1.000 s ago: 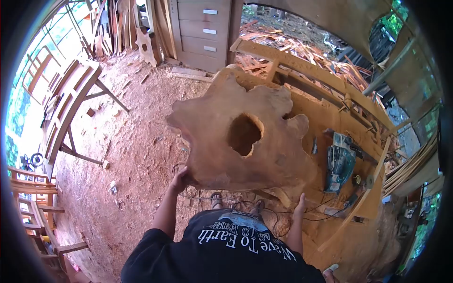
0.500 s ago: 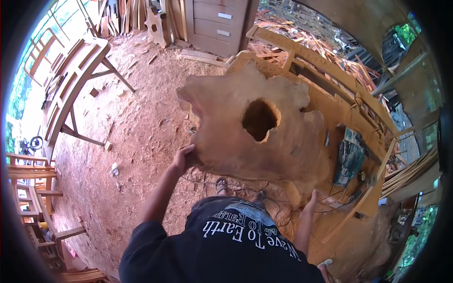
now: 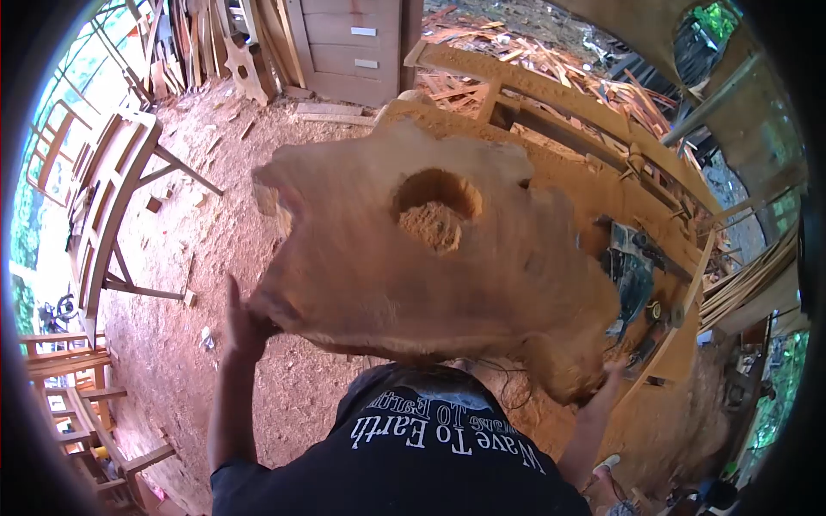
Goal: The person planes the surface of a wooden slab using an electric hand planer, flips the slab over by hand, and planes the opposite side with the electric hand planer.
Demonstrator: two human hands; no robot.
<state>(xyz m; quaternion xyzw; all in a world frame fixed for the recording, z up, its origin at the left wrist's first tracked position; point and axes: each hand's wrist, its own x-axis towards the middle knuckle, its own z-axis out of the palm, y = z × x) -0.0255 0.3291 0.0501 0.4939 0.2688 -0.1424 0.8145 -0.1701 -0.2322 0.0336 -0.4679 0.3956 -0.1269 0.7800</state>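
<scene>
A large, irregular wooden slab (image 3: 361, 258) with a wavy edge and a hole through it spans the space before my body. My left hand (image 3: 248, 327) grips its near left corner, thumb raised and the other fingers hidden beneath. At the near right corner, my right hand (image 3: 605, 385) holds the slab, its fingers mostly under the edge. Through the hole, sawdust shows below. A green power tool (image 3: 631, 279) lies on the sawdust-covered workbench (image 3: 594, 202), just right of the slab.
A slatted wooden frame on legs (image 3: 129, 172) stands at the left, with stacked wooden frames (image 3: 86, 391) nearer. A drawer cabinet (image 3: 353, 52) and leaning planks (image 3: 185, 52) are at the back. Cables lie near the feet. Part of another person (image 3: 609, 486) shows at the lower right.
The slab has come nearer to my body and looks larger, lifted with both hands. The hole now shows sawdust beneath. My hands are farther apart in view.
</scene>
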